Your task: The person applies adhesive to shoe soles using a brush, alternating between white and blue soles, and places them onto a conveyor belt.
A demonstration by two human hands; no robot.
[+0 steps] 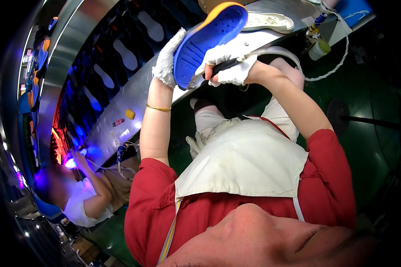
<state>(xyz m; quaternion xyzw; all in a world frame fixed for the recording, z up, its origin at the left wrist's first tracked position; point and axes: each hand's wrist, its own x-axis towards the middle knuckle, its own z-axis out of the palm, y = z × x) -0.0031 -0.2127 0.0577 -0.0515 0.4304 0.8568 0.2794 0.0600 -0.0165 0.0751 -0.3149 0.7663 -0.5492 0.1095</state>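
Note:
My left hand (pixel 167 58), in a white knit glove, is closed around the left edge of a shoe sole (pixel 207 33). The sole is blue inside with an orange rim at its toe, and it stands tilted with the heel toward me. In my right hand (pixel 236 66), gloved in white with some fingertips bare, is a black-handled tool (pixel 225 66). Its tip is at the heel end of the sole, hidden by my fingers, so its kind does not show. A pale tube runs near that wrist. Beyond the right hand, a cream-white sole (pixel 272 22) lies on the bench.
The metal bench (pixel 138 82) runs from far right to near left, with a yellow block (pixel 130 114) on it. Behind it, a dark rack or belt carries several grey insoles (pixel 125 54). A co-worker (pixel 91 200) sits at left near purple light. A jar (pixel 320 50) stands at right.

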